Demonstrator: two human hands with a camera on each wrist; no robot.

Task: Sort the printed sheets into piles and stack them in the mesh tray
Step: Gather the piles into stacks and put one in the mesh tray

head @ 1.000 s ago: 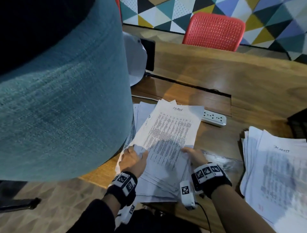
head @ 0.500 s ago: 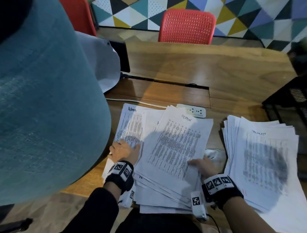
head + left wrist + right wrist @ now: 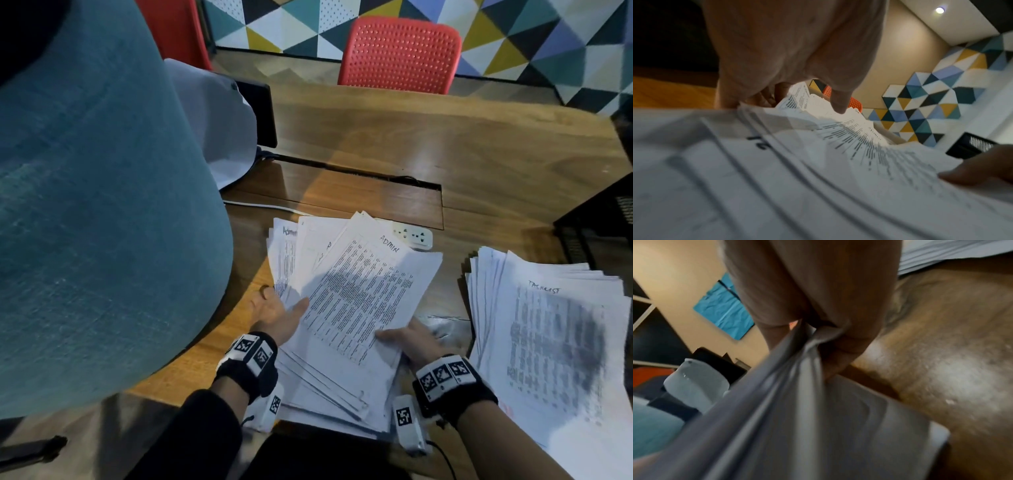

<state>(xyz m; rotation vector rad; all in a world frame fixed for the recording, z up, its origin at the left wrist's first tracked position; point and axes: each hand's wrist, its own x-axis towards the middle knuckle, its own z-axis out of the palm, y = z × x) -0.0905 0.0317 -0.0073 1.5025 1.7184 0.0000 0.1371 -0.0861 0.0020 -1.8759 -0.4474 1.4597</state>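
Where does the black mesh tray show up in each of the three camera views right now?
Head: the black mesh tray sits at the right edge, beyond the right pile of sheets.
Left wrist: the tray is at the right, above a fingertip of the other hand.
Right wrist: not in it.
Shared landmark: the triangle-patterned wall, in the head and left wrist views only.
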